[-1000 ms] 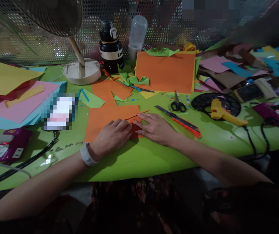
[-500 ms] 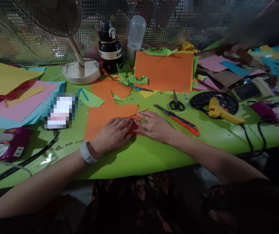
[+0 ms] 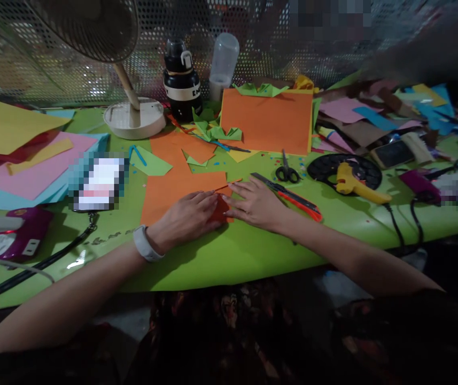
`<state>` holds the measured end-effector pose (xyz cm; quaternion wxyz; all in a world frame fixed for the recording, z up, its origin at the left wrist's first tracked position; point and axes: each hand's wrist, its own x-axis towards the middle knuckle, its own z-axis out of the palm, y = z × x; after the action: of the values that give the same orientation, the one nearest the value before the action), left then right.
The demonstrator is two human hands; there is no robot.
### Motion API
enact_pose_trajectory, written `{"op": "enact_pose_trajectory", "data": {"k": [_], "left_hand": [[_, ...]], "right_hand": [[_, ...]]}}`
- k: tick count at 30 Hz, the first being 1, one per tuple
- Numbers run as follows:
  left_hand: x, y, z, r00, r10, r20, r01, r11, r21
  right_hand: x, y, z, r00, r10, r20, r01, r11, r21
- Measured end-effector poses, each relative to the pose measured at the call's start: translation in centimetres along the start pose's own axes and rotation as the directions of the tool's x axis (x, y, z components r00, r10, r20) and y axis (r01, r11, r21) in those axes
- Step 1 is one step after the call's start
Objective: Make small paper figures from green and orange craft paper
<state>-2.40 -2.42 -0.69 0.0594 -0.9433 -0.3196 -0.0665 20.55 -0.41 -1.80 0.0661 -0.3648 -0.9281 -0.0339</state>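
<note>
An orange sheet of paper (image 3: 164, 195) lies near the front edge of the green table. My left hand (image 3: 188, 214), with a pale band on its wrist, rests flat on the sheet's right part, fingers stretched out. Facing it, my right hand (image 3: 258, 206) has its fingers spread, the tips touching the paper's right edge. A narrow folded strip of the sheet (image 3: 229, 185) shows between the fingertips; the rest of the fold is hidden by the hands. Just right of my right hand are a red utility knife (image 3: 301, 205) and black scissors (image 3: 287, 172).
A yellow glue gun (image 3: 359, 184) sits on a black round tray (image 3: 320, 170) at right. Behind stand an orange card (image 3: 266, 120), a black bottle (image 3: 183, 88) and a fan (image 3: 134, 115). Left are a phone (image 3: 100, 184) and a purple power strip (image 3: 32, 230). Paper scraps (image 3: 373, 109) cover the back right.
Both hands have shifted slightly to the right along the orange paper, and the gap between their fingertips is a little wider. The view has turned slightly.
</note>
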Motion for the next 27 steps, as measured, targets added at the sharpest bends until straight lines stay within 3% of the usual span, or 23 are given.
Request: {"op": "enact_pose_trajectory", "data": {"k": [6,9,11,13,16,19,27], "left_hand": [[-0.2,0.0,0.5,0.998,0.006,-0.069,-0.007,1.000,-0.024],[-0.3,-0.2,0.5,0.996,0.040,-0.082,-0.040,0.999,0.004],[-0.4,-0.3,0.5,0.995,0.066,-0.080,-0.064,0.997,0.031],[-0.5,-0.3,0.5,0.994,0.074,-0.079,-0.070,0.997,0.045],[-0.4,-0.3,0.5,0.994,0.052,-0.098,-0.048,0.998,0.039],[-0.3,-0.1,0.5,0.992,0.033,-0.123,-0.033,0.999,0.002],[-0.2,0.0,0.1,0.993,0.026,-0.118,-0.026,1.000,0.000]], "right_hand": [[-0.4,1.1,-1.7,1.000,-0.010,-0.025,0.009,0.999,-0.034],[1.3,1.3,-3.3,0.974,0.227,-0.009,-0.222,0.963,0.155],[3.1,1.4,-3.9,0.911,0.354,0.210,-0.409,0.837,0.363],[5.0,1.6,-3.8,0.817,0.284,0.502,-0.540,0.680,0.495],[6.9,2.3,-3.1,0.707,0.140,0.693,-0.634,0.559,0.534],[7.4,2.7,-2.5,0.677,0.079,0.731,-0.646,0.539,0.540],[7.3,3.8,-2.3,0.627,0.087,0.775,-0.687,0.530,0.497]]}}
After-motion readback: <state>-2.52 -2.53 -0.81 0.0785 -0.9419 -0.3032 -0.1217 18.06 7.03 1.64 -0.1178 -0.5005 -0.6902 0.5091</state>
